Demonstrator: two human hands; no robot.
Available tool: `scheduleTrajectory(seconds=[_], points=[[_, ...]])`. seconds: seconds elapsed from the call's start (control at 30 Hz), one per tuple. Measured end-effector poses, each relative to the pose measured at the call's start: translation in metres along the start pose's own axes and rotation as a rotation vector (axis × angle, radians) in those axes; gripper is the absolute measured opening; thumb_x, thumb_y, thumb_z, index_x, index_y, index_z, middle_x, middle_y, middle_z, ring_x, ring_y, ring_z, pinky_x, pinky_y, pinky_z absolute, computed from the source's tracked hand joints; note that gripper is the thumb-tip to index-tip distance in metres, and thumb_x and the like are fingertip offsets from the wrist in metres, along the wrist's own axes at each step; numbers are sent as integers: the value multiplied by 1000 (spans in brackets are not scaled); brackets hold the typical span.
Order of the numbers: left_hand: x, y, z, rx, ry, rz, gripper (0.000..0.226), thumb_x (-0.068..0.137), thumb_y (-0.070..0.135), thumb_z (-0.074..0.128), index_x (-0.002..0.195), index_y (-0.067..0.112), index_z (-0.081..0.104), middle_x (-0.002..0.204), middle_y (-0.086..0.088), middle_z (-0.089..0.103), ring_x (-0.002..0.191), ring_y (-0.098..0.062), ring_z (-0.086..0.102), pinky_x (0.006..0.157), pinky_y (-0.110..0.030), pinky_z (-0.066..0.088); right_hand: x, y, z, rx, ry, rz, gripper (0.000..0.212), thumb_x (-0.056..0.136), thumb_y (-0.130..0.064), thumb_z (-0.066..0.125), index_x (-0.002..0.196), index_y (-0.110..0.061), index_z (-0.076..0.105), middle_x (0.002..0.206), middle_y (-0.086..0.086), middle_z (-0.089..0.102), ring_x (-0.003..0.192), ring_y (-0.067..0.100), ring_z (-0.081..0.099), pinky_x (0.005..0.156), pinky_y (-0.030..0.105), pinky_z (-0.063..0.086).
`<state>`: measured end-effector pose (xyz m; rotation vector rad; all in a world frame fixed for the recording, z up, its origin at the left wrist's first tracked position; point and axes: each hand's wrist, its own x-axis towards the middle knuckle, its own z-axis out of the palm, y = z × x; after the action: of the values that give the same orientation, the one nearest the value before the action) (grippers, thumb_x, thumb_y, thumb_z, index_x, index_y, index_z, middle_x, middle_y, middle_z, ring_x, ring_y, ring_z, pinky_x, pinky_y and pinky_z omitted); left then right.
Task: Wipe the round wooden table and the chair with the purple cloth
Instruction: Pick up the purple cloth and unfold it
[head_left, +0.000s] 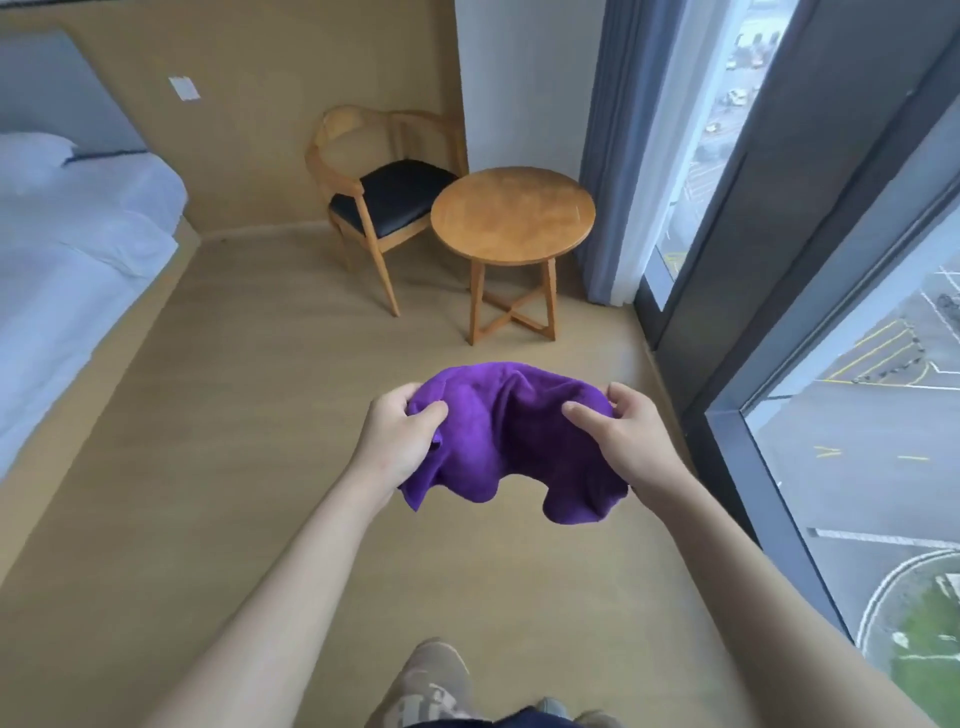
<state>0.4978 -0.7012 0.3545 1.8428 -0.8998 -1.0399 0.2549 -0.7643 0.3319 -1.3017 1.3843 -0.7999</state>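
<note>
A purple cloth (511, 441) hangs spread between both hands at mid-frame, above the floor. My left hand (397, 434) grips its left edge, thumb on top. My right hand (626, 434) grips its right edge, thumb pressed on the fabric. Further ahead stands the round wooden table (511, 215) on crossed legs, its top bare. To its left, touching or nearly touching it, is a wooden chair (374, 171) with a curved back and a black seat cushion. Both hands are well short of the table and chair.
A bed (78, 234) with white bedding runs along the left. Floor-to-ceiling windows (857, 415) with dark frames line the right, with a blue-grey curtain (605, 156) behind the table. Tan floor lies between me and the furniture. My shoe (431, 680) shows at the bottom.
</note>
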Motion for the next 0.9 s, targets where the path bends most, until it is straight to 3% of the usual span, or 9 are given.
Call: scheduleTrajectory(seconds=[0.1, 0.17, 0.27, 0.37, 0.5, 0.63, 0.73, 0.9], points=[[47, 14, -5, -25, 34, 18, 17, 99, 17, 60, 101, 2, 68, 83, -9, 67, 77, -20, 61, 79, -43, 57, 53, -21, 11, -31, -47, -12, 42, 82, -23, 80, 99, 8, 57, 80, 23, 62, 71, 24, 62, 68, 47, 57], [82, 18, -8, -31, 39, 19, 21, 101, 24, 62, 104, 5, 70, 96, -19, 74, 82, -20, 65, 88, -48, 58, 91, -30, 20, -67, -56, -12, 35, 80, -16, 79, 91, 7, 54, 74, 11, 58, 66, 21, 58, 59, 37, 52], [139, 24, -16, -37, 59, 14, 27, 103, 29, 61, 105, 3, 69, 107, -22, 73, 86, -24, 69, 91, -50, 57, 147, -41, 31, -102, -52, -5, 22, 80, -5, 73, 76, -11, 52, 63, -6, 58, 53, 9, 56, 47, 19, 44], [199, 37, -28, -50, 62, -17, 31, 105, 31, 58, 103, 2, 68, 95, -19, 73, 86, -31, 69, 85, -46, 58, 200, -56, 37, -122, -21, 36, 24, 80, -1, 70, 75, -15, 52, 56, -12, 59, 51, 3, 56, 47, 17, 43], [278, 59, -37, -77, 21, -1, 29, 105, 31, 58, 87, 14, 72, 75, 3, 68, 73, -18, 65, 70, -32, 51, 267, -77, 45, -138, 12, 54, 21, 82, -5, 72, 76, -15, 54, 63, -9, 62, 63, 13, 58, 57, 25, 43], [350, 86, -32, -41, -56, -7, 29, 101, 41, 64, 91, 17, 78, 79, -5, 69, 72, -21, 65, 73, -36, 53, 328, -95, 49, -89, 58, 76, 22, 85, -6, 70, 78, -13, 52, 68, -4, 59, 59, 8, 55, 50, 16, 42], [399, 106, -20, -59, -92, 7, 21, 95, 43, 72, 88, 25, 80, 80, -2, 76, 70, -17, 70, 63, -28, 56, 376, -97, 45, -3, 64, 128, 18, 82, -5, 66, 80, -13, 50, 72, 2, 58, 66, 17, 54, 60, 27, 40], [489, 130, 17, 38, -125, 30, 13, 97, 30, 73, 95, 17, 70, 89, -5, 77, 75, -16, 74, 63, -27, 56, 465, -78, 34, 79, 144, 208, 20, 81, 1, 56, 77, -16, 49, 67, -2, 55, 70, 22, 49, 63, 32, 36]])
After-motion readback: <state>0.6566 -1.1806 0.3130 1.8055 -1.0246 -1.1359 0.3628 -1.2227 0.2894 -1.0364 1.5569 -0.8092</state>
